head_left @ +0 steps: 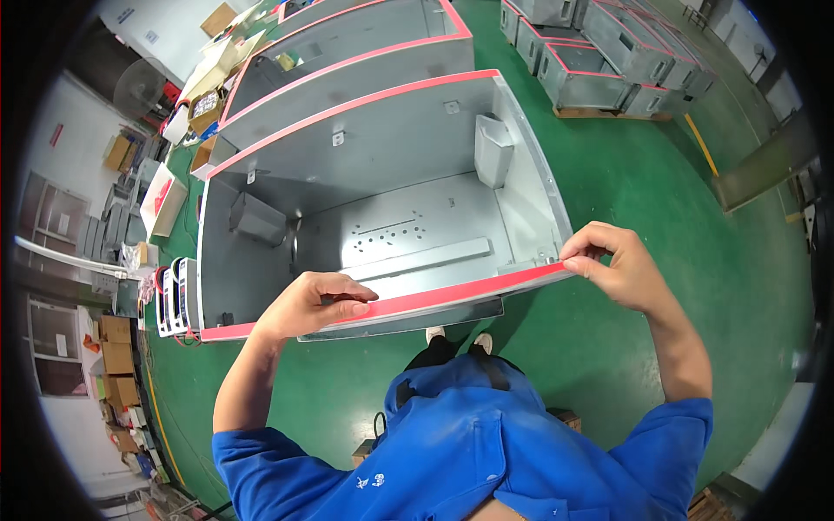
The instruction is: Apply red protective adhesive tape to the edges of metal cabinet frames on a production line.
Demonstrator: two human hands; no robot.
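Observation:
In front of me stands a large open grey metal cabinet [382, 156], its top rims lined with red strip. Along its near rim runs a red adhesive strip [460, 292]. My left hand [314, 304] is closed over that rim left of its middle, thumb and fingers pressed on the strip. At the near right corner my right hand [615, 262] pinches the strip's end between thumb and forefinger. Inside the cabinet are a slotted, perforated floor panel, a long flat bar [421, 259] and angled metal housings [493, 151] on the side walls.
Another red-edged cabinet [356, 78] stands just behind. Several more cabinets [591, 87] are stacked on a pallet at the far right. White-and-black devices with cables [178, 295] sit against the left side. Boxes [117, 365] line the left wall. The floor [643, 365] is green.

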